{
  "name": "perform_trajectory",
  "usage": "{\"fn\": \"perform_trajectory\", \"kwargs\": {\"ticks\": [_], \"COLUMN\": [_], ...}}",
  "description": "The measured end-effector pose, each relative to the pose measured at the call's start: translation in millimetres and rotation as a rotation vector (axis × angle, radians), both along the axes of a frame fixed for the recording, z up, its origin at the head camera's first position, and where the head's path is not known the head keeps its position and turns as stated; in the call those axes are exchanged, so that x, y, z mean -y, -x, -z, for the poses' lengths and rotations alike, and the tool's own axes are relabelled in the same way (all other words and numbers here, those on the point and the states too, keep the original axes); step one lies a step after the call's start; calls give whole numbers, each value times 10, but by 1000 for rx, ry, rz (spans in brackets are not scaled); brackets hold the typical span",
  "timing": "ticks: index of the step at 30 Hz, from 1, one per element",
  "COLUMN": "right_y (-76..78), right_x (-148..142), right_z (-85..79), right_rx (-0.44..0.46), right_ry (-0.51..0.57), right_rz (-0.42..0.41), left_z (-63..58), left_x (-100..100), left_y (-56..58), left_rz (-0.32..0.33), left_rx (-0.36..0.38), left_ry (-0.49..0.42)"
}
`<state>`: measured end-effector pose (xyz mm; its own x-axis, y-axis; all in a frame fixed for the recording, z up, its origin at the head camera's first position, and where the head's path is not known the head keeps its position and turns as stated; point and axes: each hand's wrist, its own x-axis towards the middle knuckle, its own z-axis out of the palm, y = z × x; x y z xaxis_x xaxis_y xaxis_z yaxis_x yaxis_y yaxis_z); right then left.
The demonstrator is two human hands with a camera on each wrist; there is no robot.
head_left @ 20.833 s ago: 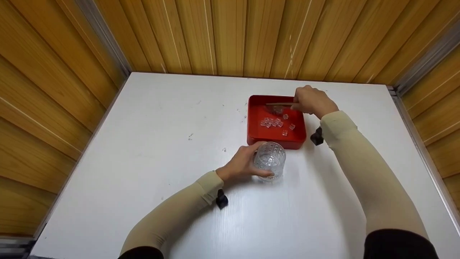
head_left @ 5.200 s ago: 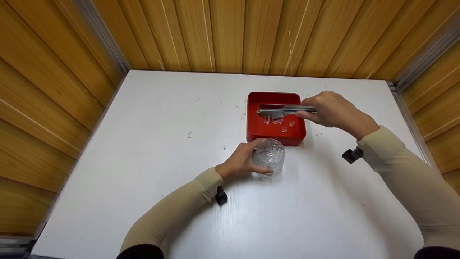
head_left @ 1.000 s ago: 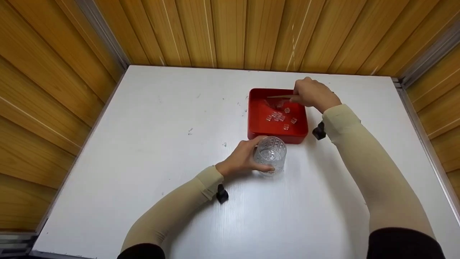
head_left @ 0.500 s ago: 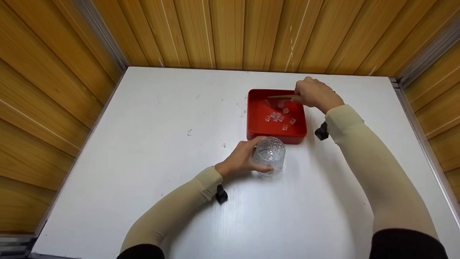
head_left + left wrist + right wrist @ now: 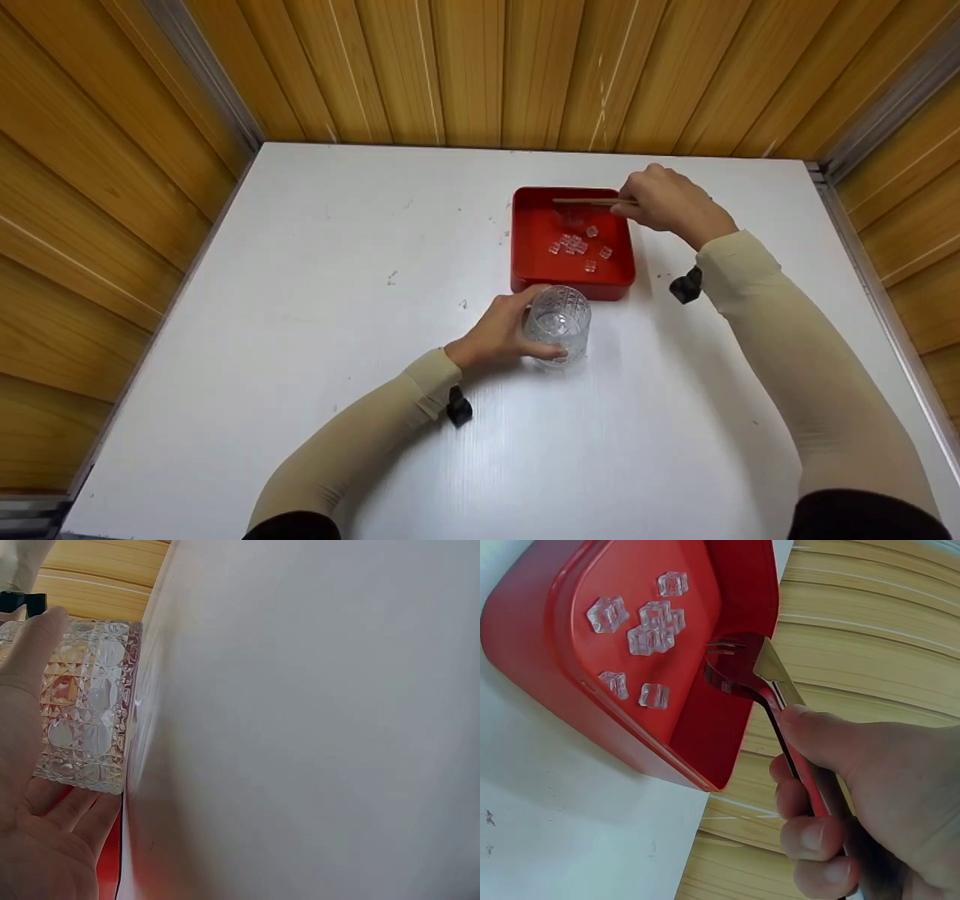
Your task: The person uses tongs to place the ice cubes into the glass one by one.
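Observation:
My left hand (image 5: 496,334) curls round a clear cut-glass tumbler (image 5: 571,330), thumb on the near side; the tumbler stands upright on the white table, just in front of a red square tray (image 5: 574,288). In the left wrist view the tumbler's faceted wall (image 5: 90,709) is close to the thumb. My right hand (image 5: 669,202) grips metal serving tongs (image 5: 769,682), whose fork-and-scoop end is inside the tray's far part. Several clear ice cubes (image 5: 651,628) lie on the tray floor. Whether the tongs hold a cube I cannot tell.
The white table (image 5: 337,285) has small dark marks on it. Wood-panelled walls (image 5: 480,75) with metal corner strips (image 5: 206,71) close it in at the back and sides. A small black device (image 5: 685,286) sits at the right wrist, another (image 5: 459,407) at the left.
Fewer cubes lie in the tray than about twenty seconds ago. Over the last second my right hand and the tongs have shifted slightly rightward. My left hand keeps its grip on the tumbler.

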<state>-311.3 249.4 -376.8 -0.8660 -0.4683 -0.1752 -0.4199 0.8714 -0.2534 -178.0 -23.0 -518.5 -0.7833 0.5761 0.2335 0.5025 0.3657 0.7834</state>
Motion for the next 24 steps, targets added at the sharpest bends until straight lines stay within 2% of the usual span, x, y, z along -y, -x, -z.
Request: {"fn": "perform_trajectory", "kwargs": {"ticks": [11,19,24], "right_y": [-187,-389,-543], "right_x": [-73,-153,-184], "right_z": [-78,-106,-140], "right_rx": [-78,-104,-165], "right_ry": [13,54,112], "right_rz": [-60,-72,-111], "left_z": [-2,4,9], "left_x": [7,0,9], "left_y": [-7,-8,-23], "left_rz": [-5,-1,2], "left_rx": [13,27,17], "left_ry": [-10,-1,-3]}}
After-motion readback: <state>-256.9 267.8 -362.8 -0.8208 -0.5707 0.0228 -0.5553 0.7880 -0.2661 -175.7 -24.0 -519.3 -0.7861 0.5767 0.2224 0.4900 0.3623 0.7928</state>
